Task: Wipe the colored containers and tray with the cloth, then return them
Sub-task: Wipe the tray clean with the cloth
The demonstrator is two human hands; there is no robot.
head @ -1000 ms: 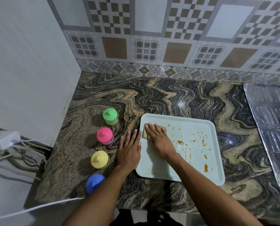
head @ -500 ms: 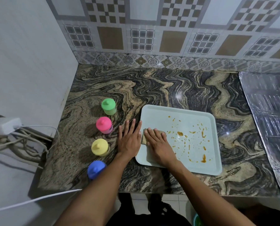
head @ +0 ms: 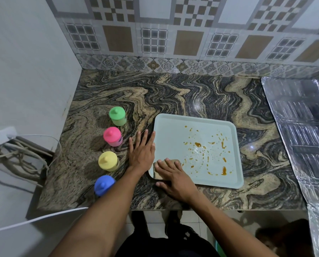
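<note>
A pale blue tray (head: 173, 130) lies on the marble counter, spattered with orange-brown stains on its right half. My right hand (head: 173, 177) presses flat on a tan cloth (head: 157, 168) at the tray's near left corner. My left hand (head: 142, 151) lies flat on the counter with fingers straight, touching the tray's left edge. Left of it stand the containers in a line: green (head: 117, 115), pink (head: 112, 136), yellow (head: 108, 161) and blue (head: 103, 185), all with lids on.
A foil-covered surface (head: 299, 130) borders the counter on the right. White cables and an adapter (head: 2, 135) hang at the left wall. The tiled wall closes the back; the counter's front edge runs just below my right hand.
My right hand has slid the cloth down the tray's left side, from near the far left corner to the near left corner. My left hand has stayed by the tray's edge.
</note>
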